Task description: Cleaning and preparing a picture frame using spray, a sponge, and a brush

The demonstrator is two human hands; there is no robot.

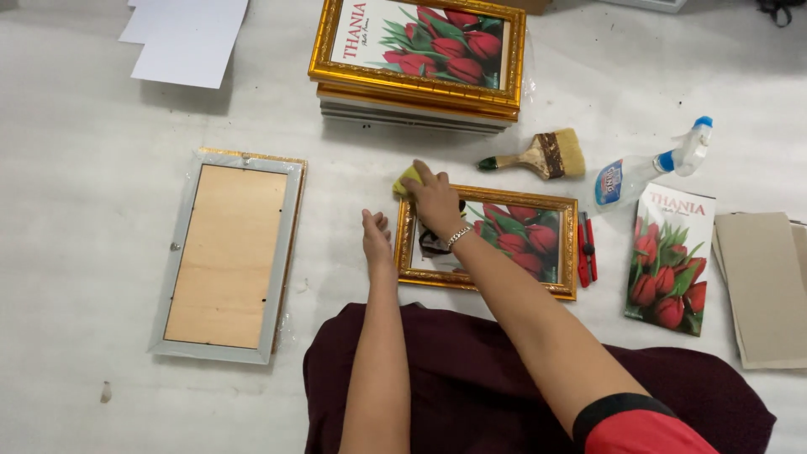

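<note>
R hand lay palm-down on the top-left corner of the gold frame, fingers pressed onto a yellow cloth; most of the cloth was hidden under the fingers, so a pinch vs. flat press could not be told. A bracelet sat at the R wrist. L hand rested just off the frame's left edge, fingers straight and close together, holding nothing; contact w/ the frame edge could not be confirmed.

Gold frame: lying flat on the white surface, tulip print facing up, directly in front of the person.

Positions rel. to the gold frame:
- Red cutter: just beside the right edge.
- Paintbrush: above the top-right corner, near.
- Spray bottle: right of the brush, lying on its side.
- Loose tulip print: further right, apart.
- Grey boards: beyond the print, far right.
- Stack of frames: above, well apart.
- Face-down frame: to the left, backing board up.
- White sheets: far upper left.
</note>
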